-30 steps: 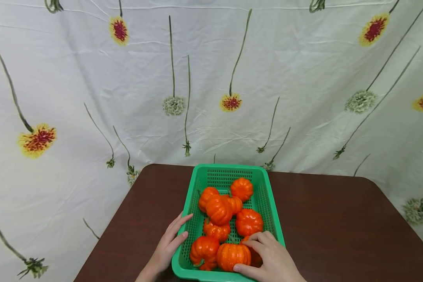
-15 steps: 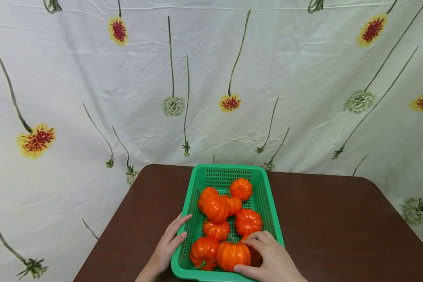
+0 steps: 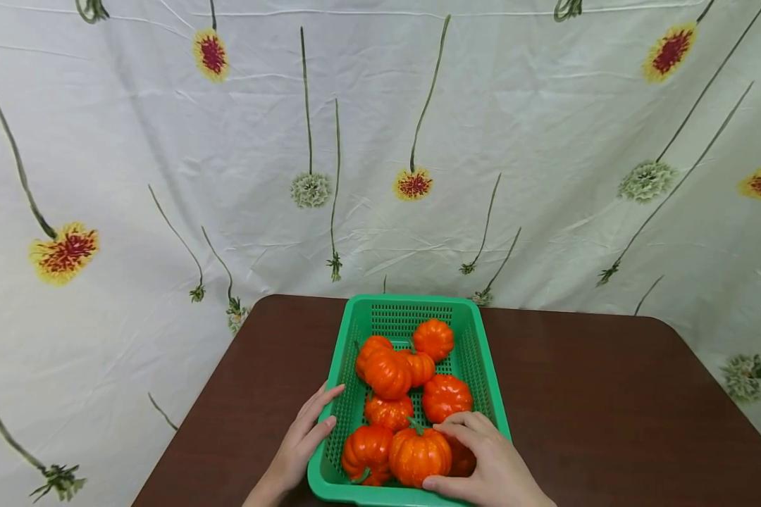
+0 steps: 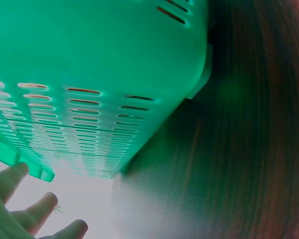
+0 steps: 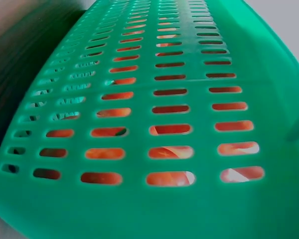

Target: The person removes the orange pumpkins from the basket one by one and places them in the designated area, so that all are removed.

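Observation:
A green plastic basket [image 3: 491,373] holds several small orange pumpkins, seen from above in the head view. My left hand [image 3: 298,443] rests on the basket's left rim with its fingers fairly straight; some of its fingertips show beside the basket wall [image 4: 79,55] in the left wrist view. Inside the near right corner, my right hand [image 3: 491,458] grips a ribbed pumpkin [image 3: 418,458] between thumb and fingers, its green stem upward. Another pumpkin [image 3: 461,458] is partly hidden behind those fingers. Through the slots of the basket's side [image 5: 199,79], orange patches show in the right wrist view; the right hand is hidden there.
The basket stands on a dark brown table [image 3: 596,401] with rounded far corners. Behind the table hangs a white cloth [image 3: 260,141] printed with flowers. More pumpkins lie farther back in the basket, one [image 3: 388,373] on top of others.
The pumpkin in my right hand has turned slightly, its stem now standing up more clearly. The pumpkin on top of the pile has shifted a little left. The left hand stays in place.

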Demonstrator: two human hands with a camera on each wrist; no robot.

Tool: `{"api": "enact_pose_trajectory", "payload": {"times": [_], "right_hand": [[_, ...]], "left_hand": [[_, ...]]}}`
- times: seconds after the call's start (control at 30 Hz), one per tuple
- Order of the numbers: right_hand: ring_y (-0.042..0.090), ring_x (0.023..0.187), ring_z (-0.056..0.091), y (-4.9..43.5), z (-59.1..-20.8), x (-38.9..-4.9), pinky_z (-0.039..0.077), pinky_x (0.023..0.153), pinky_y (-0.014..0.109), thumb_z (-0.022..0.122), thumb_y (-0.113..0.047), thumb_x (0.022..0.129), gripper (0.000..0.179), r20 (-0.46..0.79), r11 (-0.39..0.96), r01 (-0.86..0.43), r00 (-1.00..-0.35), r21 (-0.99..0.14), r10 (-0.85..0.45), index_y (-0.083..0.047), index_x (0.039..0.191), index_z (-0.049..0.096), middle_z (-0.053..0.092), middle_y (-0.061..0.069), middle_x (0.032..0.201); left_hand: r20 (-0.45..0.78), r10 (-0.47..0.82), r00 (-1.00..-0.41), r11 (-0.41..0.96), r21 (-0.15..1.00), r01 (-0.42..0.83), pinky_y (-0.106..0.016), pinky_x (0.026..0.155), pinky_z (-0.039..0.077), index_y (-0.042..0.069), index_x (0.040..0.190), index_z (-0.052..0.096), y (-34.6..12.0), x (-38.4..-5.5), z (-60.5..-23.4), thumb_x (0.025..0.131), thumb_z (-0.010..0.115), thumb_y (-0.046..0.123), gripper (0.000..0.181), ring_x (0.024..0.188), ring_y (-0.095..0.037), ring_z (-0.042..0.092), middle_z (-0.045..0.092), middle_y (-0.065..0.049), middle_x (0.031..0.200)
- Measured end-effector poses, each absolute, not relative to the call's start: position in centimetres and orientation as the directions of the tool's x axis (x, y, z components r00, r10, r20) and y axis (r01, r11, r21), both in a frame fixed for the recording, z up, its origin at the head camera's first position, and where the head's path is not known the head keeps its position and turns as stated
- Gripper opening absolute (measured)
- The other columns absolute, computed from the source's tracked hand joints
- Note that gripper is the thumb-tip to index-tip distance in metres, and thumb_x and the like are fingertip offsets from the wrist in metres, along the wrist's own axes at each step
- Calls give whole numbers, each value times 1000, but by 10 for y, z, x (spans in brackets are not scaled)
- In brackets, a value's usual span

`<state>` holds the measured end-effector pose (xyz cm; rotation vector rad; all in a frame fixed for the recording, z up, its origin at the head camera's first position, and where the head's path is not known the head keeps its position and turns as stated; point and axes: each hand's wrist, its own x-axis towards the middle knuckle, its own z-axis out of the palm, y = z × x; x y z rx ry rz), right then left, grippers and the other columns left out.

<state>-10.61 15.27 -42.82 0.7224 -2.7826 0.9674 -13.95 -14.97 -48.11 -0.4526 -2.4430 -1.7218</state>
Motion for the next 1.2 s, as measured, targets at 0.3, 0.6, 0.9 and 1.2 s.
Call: {"api": "enact_pose_trajectory", "payload": {"times": [0.3, 0.6, 0.9, 1.2], "right_hand": [[12, 100, 54, 155, -423, -105, 49, 78, 32, 72, -59, 72, 52, 222, 624, -459, -879, -632, -422, -27, 112, 66, 58, -13, 112], [10, 99, 55, 172, -418, -112, 51, 74, 30, 79, -39, 73, 53, 354, 434, -508, -850, -744, -389, -20, 120, 63, 58, -6, 116], [11, 99, 58, 196, -410, -123, 52, 74, 29, 82, -17, 72, 57, 473, 374, -558, -829, -741, -299, -14, 125, 60, 56, 1, 120], [5, 108, 54, 215, -408, -135, 47, 83, 19, 81, -8, 71, 65, 466, 368, -477, -876, -798, -125, -13, 130, 56, 50, 3, 126]], "left_hand": [[236, 184, -954, 245, 929, 277, -65, 99, 18, 13, 140, 46, -148, -140, -483, 99, 44, 18, 41, 138, -35, 16, 22, -15, 152], [200, 206, -958, 166, 958, 235, -64, 101, 14, 10, 142, 42, -148, -140, -483, 100, 41, 17, 42, 139, -34, 11, 15, -15, 154], [181, 203, -962, 154, 965, 214, -65, 101, 13, 11, 142, 41, -148, -141, -482, 100, 40, 16, 42, 139, -34, 12, 25, -13, 151], [160, 199, -967, 169, 966, 195, -61, 100, 21, 13, 141, 42, -147, -141, -481, 100, 40, 17, 42, 136, -30, 20, 31, -11, 148]]}}
